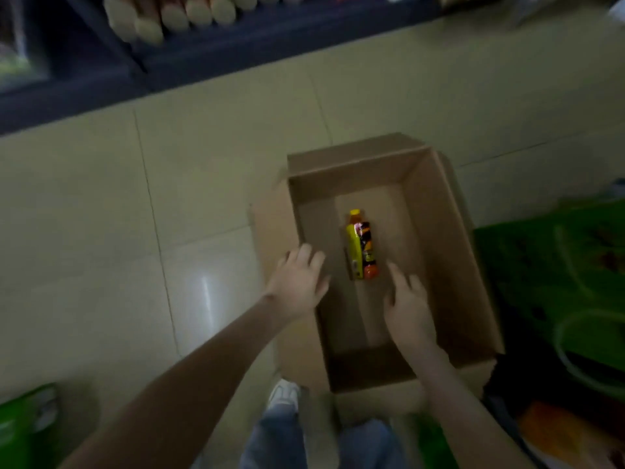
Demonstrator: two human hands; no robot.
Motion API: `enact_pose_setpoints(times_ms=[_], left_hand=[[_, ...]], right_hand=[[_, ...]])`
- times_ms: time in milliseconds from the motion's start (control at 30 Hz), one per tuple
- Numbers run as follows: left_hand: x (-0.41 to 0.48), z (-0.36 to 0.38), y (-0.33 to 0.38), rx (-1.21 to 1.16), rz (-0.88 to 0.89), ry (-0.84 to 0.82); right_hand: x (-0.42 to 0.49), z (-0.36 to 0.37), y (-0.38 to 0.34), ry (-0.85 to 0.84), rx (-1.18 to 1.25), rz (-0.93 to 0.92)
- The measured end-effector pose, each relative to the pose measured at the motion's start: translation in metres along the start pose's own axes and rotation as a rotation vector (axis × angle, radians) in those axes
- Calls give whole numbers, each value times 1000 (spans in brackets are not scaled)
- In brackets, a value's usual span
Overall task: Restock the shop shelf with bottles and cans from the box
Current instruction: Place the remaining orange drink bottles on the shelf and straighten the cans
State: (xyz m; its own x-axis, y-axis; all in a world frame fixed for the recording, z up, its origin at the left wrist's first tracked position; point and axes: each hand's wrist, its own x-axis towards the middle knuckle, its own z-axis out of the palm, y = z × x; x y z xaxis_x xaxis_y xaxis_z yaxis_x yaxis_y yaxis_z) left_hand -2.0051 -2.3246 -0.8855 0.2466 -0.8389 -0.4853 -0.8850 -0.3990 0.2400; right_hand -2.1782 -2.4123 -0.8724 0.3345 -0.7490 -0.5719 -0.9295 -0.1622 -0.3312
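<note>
An open brown cardboard box (436, 238) is seen on a pale, glossy tiled floor (209, 184), its flaps folded outward and its plain matte walls rising from a flat bottom. One bottle (361, 246) lies on its side on the box bottom, near the middle: a small plastic bottle with a yellow cap, a yellow and dark printed label and orange contents. Nothing else can be made out in the box. The left hand (299, 284) is held over the box's left wall, fingers spread and released, grasping nothing. The right hand (407, 308) is held inside the box just beside the bottle's base, fingers loosely extended and empty. At the top, a dark shelf (189, 59) carries a row of blurred, pale, round-ended bottles (176, 15)
</note>
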Motion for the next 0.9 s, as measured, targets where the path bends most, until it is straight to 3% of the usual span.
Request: enact_pose_setpoints(times_ms=[133,267,367,533,633,767,833,900], left_hand=[[63,90,-21,29,28,-22],[77,135,-33,50,128,170],[77,141,-36,91,146,240],[74,126,-24,216,118,-5],[61,106,-19,-8,99,-81],[25,46,2,-467,-96,-67],[0,-3,24,-699,-196,-144],[-27,-59,54,-882,-238,-301]], right_hand=[[104,82,28,-39,-11,-80],[181,155,38,-82,-84,-207],[212,184,36,-77,-242,-104],[224,169,39,-120,-177,32],[205,141,44,-155,34,115],[105,68,41,-181,690,244],[37,12,28,-235,1008,296],[-33,-44,12,-238,1164,283]])
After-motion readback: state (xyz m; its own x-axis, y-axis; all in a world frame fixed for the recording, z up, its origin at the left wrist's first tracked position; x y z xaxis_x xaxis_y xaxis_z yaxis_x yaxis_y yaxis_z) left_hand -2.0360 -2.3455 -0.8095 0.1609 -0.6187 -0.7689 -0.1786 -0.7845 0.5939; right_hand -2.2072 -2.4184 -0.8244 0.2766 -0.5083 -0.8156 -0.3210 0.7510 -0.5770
